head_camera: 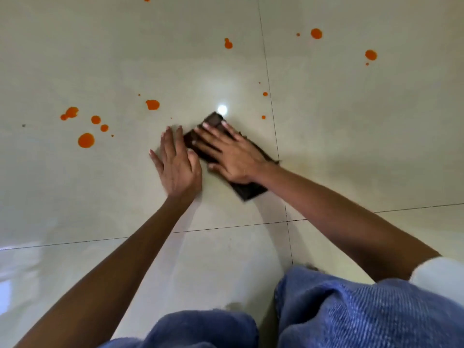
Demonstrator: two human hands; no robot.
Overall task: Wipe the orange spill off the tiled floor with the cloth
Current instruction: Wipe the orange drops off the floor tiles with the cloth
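Note:
A dark brown folded cloth (247, 190) lies flat on the pale tiled floor (351, 136) near the middle of the view. My right hand (229, 153) presses on it with straight, spread fingers. Just left of the cloth, my left hand (177, 163) rests flat on the bare tile, fingers straight. Orange drops of the spill are scattered around: a group at the left (86, 140), one blob (152, 104) above my left hand, one at the top middle (228, 43), and others at the upper right (370, 55).
My knees in blue denim (364, 315) fill the bottom of the view. Dark grout lines (276, 139) run just right of the cloth and across below the hands. A bright light reflection (222, 109) shines on the tile above the cloth.

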